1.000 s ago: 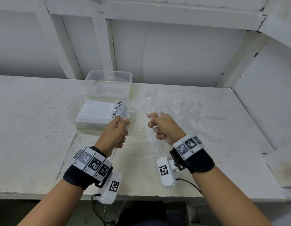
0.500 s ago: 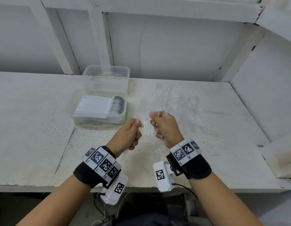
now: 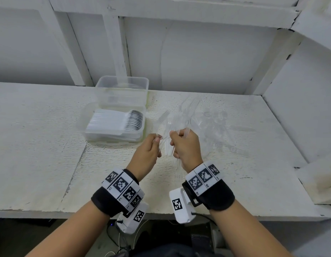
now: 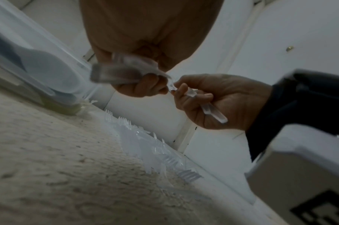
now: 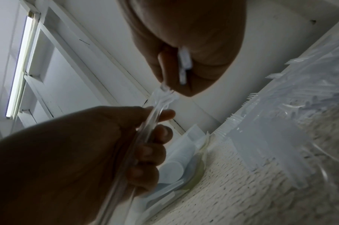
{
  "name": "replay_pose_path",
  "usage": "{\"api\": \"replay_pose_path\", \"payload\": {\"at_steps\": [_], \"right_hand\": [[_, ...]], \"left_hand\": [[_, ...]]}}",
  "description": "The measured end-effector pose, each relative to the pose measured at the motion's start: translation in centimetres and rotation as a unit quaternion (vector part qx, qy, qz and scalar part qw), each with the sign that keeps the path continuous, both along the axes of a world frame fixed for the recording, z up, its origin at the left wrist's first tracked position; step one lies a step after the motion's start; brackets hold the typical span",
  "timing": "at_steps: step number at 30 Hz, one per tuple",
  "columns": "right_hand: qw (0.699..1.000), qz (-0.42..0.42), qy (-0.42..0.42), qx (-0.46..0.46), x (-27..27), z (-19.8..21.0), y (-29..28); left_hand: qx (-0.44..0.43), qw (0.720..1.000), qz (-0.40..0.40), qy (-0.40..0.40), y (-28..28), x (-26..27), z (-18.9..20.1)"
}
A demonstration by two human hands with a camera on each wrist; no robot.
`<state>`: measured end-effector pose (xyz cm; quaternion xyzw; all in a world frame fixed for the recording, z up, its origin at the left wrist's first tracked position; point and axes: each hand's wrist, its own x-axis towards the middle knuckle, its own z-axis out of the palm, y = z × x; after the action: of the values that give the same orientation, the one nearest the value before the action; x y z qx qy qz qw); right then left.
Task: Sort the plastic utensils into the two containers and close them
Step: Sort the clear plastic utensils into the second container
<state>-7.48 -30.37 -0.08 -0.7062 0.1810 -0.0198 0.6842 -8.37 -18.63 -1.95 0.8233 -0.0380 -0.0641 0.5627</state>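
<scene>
Head view: both hands grip clear, thin plastic forks.

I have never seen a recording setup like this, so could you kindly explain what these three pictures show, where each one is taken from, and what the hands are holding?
No machine is at work: a person wears a camera on the head and one on each wrist, on black bands with printed markers. The wide picture is the head view, looking down at a white table. The two dark pictures look along each hand from the wrists. The left hand pinches one clear fork. The right hand grips a bundle of clear forks. On the table stand an open container of white spoons, a second clear container behind it, and a loose pile of clear utensils to the right.
</scene>
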Motion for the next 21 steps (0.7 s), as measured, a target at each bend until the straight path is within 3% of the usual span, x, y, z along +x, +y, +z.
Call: {"api": "replay_pose_path", "payload": {"at_steps": [4, 11, 15, 18, 21], "right_hand": [[1.000, 0.000, -0.010, -0.011, 0.0, 0.1, 0.6], [0.996, 0.020, -0.046, -0.069, -0.2, 0.0, 1.1], [0.995, 0.012, -0.061, -0.081, 0.1, 0.2, 0.6], [0.997, 0.014, -0.064, -0.050, 0.2, 0.4, 0.1], [0.997, 0.031, -0.071, -0.017, 0.2, 0.6, -0.3]], "left_hand": [[0.058, 0.997, -0.014, -0.042, 0.0, -0.1, -0.1], [0.031, 0.999, 0.007, -0.032, 0.4, 0.0, 0.5], [-0.066, 0.997, -0.003, 0.050, 0.3, -0.2, 1.3], [-0.202, 0.964, -0.037, 0.167, 0.7, -0.1, 1.9], [-0.256, 0.940, -0.072, 0.216, 1.1, 0.0, 2.4]]}}
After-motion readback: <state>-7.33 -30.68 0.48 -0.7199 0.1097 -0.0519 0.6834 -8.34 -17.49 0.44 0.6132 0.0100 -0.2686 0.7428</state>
